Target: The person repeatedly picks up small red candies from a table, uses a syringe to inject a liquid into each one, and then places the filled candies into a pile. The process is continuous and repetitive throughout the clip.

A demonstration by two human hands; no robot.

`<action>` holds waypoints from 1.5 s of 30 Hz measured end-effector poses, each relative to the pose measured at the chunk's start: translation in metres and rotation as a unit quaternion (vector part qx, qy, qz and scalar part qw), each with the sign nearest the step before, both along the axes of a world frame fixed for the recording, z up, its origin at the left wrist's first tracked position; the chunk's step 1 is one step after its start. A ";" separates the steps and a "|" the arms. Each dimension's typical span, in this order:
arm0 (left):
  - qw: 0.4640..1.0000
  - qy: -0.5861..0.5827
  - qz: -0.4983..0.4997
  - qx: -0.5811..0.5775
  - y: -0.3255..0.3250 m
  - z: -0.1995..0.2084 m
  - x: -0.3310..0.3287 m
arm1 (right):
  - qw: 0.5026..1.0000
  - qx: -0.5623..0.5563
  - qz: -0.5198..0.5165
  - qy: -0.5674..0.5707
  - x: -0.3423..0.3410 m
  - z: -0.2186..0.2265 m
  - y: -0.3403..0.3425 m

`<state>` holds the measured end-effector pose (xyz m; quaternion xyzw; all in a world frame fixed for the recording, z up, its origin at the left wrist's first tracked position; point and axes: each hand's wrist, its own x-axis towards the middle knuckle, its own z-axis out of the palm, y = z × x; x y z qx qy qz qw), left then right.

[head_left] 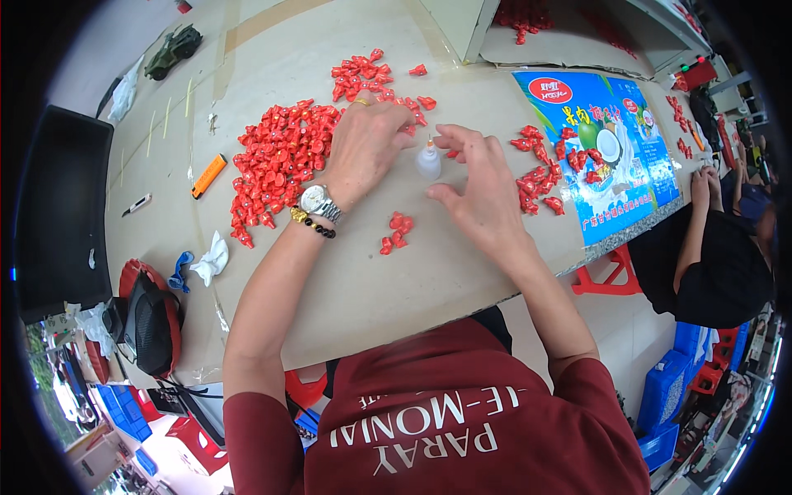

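My left hand (370, 147), with a watch and bracelets at its wrist, reaches over the table between two groups of small red figure-like pieces. Its fingers are bent together, and a red piece (409, 129) shows at the fingertips. A small translucent white bottle (429, 162) with a thin needle tip stands upright between my hands. My right hand (483, 186) curves beside that bottle, thumb and forefinger apart, apparently not gripping it. A large heap of red pieces (280, 157) lies left of my left hand. A few more red pieces (398, 233) sit nearer to me.
More red pieces (536, 177) lie on the right beside a blue printed sheet (615, 181). An orange-handled cutter (209, 176), a pen (137, 205), crumpled tissue (211, 259) and a black-and-red bag (153, 326) are on the left. Another person's arm (697, 219) rests at the far right.
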<state>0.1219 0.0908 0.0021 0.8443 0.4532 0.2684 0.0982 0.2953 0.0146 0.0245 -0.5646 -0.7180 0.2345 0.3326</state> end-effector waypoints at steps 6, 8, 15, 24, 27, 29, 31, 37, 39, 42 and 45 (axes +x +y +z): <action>0.996 -0.001 -0.030 0.080 -0.006 -0.003 -0.007 | 1.000 -0.010 0.002 -0.020 -0.011 -0.019 0.007; 0.991 -0.136 -0.008 -0.007 -0.018 0.003 -0.010 | 1.000 0.001 0.005 -0.007 -0.010 -0.025 0.008; 0.597 -0.684 -0.020 -0.418 -0.111 0.024 -0.034 | 0.949 -0.020 0.084 0.304 0.003 -0.003 -0.010; 0.446 -0.780 -0.009 -0.439 -0.180 0.018 -0.025 | 0.927 -0.005 0.122 0.356 0.004 0.012 -0.062; 0.435 -0.785 -0.034 -0.440 -0.191 0.011 -0.024 | 0.906 -0.011 0.122 0.404 0.009 0.012 -0.075; 0.426 -0.788 -0.060 -0.441 -0.197 0.007 -0.022 | 0.895 -0.006 0.133 0.426 0.011 0.015 -0.081; 0.413 -0.794 -0.069 -0.440 -0.204 0.004 -0.018 | 0.882 0.011 0.143 0.449 0.008 0.018 -0.087; 0.380 -0.804 -0.061 -0.453 -0.217 0.002 -0.013 | 0.878 0.069 0.177 0.440 0.003 0.016 -0.102; 0.383 -0.800 -0.044 -0.460 -0.220 0.006 -0.011 | 0.893 0.094 0.183 0.400 0.004 0.013 -0.103; 0.397 -0.795 -0.019 -0.458 -0.221 0.010 -0.011 | 0.901 0.135 0.187 0.367 0.002 0.011 -0.103; 0.401 -0.794 -0.016 -0.456 -0.223 0.011 -0.011 | 0.903 0.160 0.195 0.349 -0.001 0.012 -0.103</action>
